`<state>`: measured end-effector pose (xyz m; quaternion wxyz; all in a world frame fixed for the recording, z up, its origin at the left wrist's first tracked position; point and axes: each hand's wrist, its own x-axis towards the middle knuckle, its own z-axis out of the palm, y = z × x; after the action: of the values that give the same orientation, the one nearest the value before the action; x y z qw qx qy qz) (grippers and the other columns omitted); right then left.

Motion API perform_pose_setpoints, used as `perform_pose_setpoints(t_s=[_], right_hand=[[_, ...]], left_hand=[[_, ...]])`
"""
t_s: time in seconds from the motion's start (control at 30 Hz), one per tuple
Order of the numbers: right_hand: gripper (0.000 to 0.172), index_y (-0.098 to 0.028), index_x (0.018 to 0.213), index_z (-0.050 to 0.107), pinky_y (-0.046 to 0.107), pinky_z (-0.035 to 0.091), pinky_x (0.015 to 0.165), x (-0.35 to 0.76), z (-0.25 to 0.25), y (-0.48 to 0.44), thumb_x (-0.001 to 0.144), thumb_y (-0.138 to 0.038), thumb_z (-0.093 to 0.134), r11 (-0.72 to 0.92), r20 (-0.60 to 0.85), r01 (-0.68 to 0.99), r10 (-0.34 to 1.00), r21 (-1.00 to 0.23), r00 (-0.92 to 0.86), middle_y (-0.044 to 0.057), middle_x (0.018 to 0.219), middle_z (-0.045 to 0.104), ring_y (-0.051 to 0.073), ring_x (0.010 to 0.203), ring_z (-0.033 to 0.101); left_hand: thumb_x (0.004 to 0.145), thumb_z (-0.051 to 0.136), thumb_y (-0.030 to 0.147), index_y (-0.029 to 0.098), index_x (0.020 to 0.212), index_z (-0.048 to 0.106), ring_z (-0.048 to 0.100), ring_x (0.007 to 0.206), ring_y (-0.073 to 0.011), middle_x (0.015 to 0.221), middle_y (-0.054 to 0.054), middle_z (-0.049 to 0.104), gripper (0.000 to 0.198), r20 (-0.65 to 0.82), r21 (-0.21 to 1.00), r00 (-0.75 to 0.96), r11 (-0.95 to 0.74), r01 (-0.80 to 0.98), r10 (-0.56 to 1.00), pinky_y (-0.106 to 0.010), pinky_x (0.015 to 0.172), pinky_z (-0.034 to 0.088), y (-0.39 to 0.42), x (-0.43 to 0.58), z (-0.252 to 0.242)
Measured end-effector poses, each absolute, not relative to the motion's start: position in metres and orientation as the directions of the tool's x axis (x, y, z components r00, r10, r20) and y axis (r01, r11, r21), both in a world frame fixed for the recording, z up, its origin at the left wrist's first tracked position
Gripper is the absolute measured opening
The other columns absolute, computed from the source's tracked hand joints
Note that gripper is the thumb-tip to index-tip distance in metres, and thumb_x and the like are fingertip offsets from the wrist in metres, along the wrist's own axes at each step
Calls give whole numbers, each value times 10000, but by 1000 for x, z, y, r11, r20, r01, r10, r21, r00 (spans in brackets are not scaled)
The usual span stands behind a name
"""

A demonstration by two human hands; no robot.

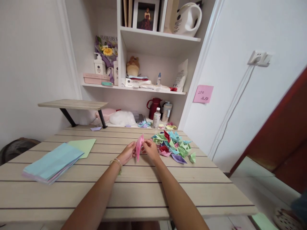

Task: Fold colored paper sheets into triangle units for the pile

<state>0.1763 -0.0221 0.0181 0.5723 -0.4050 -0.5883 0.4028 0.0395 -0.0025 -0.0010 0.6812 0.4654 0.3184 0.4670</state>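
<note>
- Your forearms (96, 195) reach in over the table (144, 193); a careless sweep of either could drag loose paper along the top
- Out to your left, the stack (54, 161) lies slightly uneven with a green sheet (85, 146) poking out beyond it, so a knock from your left forearm might fan it apart
- Just past your right hand (150, 148) sits the pile (172, 143) of folded paper; swing that hand outward and you would likely crush or scatter some
- Your left hand (128, 153) pinches one side of the pink paper (139, 145), your right thumb and fingertips pinch the other; how hard, I cannot tell
- That paper stands upright between your hands, above the table; uneven pulling could tear it, and too tight a squeeze could crease it wrongly
- One green piece (192, 157) rests at the pile's outer edge, probably the easiest to flick away
</note>
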Motion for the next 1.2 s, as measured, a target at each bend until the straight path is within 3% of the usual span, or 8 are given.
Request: perform_pose_setpoints(t_s=[0.3, 0.5, 0.7, 0.83, 1.0, 1.2], right_hand=[[257, -151, 835, 613, 250, 493, 453, 184, 16, -16, 642, -307, 547, 327, 326, -4, 944, -945, 41, 48, 753, 629, 178, 640, 599], [320, -161, 867, 611, 243, 492, 504, 186, 22, -19, 599, -333, 633, 265, 276, -113, 957, -957, -92, 54, 766, 641, 170, 671, 601], [262, -170, 825, 615, 268, 507, 550, 186, 25, -24, 601, -307, 612, 191, 224, -164, 951, -968, -212, 28, 729, 631, 154, 655, 596], [214, -149, 784, 615, 249, 487, 515, 185, 22, -22, 602, -247, 561, 288, 296, -68, 942, -955, -161, 20, 706, 618, 143, 599, 573], [159, -150, 701, 618, 225, 440, 519, 182, 16, -18, 617, -191, 489, 474, 469, 170, 880, -864, -74, -5, 654, 608, 142, 590, 542], [155, -146, 669, 632, 215, 410, 538, 180, 12, -16, 654, -199, 487, 510, 533, 321, 846, -798, -18, -12, 613, 603, 132, 578, 520]], left_hand=[[616, 670, 379, 136, 721, 533, 418, 415, -39, 480, 63, 451, 298, 31, 944, 283, 65, -325, 959, -157, 444, 344, -1, 38, -1], [623, 681, 323, 120, 741, 581, 494, 500, -61, 542, 19, 522, 256, 26, 916, 264, 83, -392, 964, -199, 551, 432, 1, 37, -1], [628, 686, 280, 116, 687, 593, 483, 486, -48, 536, 21, 534, 198, 22, 883, 269, 108, -456, 963, -168, 518, 423, 5, 33, -2], [651, 672, 273, 110, 707, 604, 523, 531, -64, 592, -11, 579, 186, 6, 875, 305, 142, -462, 952, -178, 551, 446, 5, 32, -1], [674, 656, 258, 98, 741, 618, 567, 603, -91, 700, -60, 632, 177, -20, 875, 349, 186, -447, 937, -210, 625, 474, 3, 32, 0], [693, 641, 247, 104, 785, 631, 595, 669, -117, 745, -75, 650, 170, -42, 862, 371, 221, -456, 928, -230, 684, 488, 1, 32, 3]])
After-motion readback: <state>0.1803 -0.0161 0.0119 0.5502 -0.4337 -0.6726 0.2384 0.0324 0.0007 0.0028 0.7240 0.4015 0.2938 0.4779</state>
